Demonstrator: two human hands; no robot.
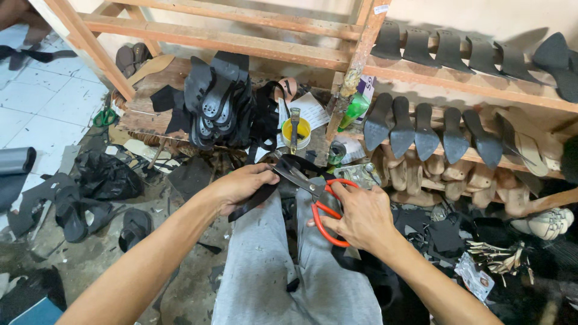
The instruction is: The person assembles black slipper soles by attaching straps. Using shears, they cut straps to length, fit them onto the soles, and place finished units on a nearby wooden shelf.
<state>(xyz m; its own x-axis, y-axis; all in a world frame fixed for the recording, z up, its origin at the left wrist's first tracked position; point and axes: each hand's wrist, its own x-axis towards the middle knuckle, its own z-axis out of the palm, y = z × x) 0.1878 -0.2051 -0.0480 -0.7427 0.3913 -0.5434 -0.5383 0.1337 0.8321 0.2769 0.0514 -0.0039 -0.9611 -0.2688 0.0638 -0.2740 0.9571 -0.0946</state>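
Strap [256, 201], black, sits over the lap, between the two hands, above the grey trousers [265, 265]. Left hand [241, 185] is clenched around the strap's upper end, thumb on top; the strap's lower end hangs down-left from that grip. Right hand [361, 218] grasps scissors [313, 195], fingers through the orange handle loops. Blades point up-left toward the left hand and look parted, tips meeting the strap right at the left-hand fingers. Can't tell whether the blades are already in the material.

Around it:
- Yellow pot [296, 132] just beyond the hands, with a brush standing in it.
- Stack of black soles [215, 102] left of the pot, on a low wooden shelf [150, 117].
- Green scissors [106, 116] at that shelf's left edge.
- Green bottle [355, 108] leaning by the wooden post, right of the pot.
- Rack [457, 84] on the right carries two rows of black heeled soles [427, 129], toes down; pale wooden lasts [445, 177] under the lower row.
- White sandals [549, 221] far right, below the rack.
- Floor left of the knees: black sandals [72, 210], offcuts, a black bag [105, 174], all well apart from the hands.
- Black offcuts also piled right of the lap, near the right forearm.
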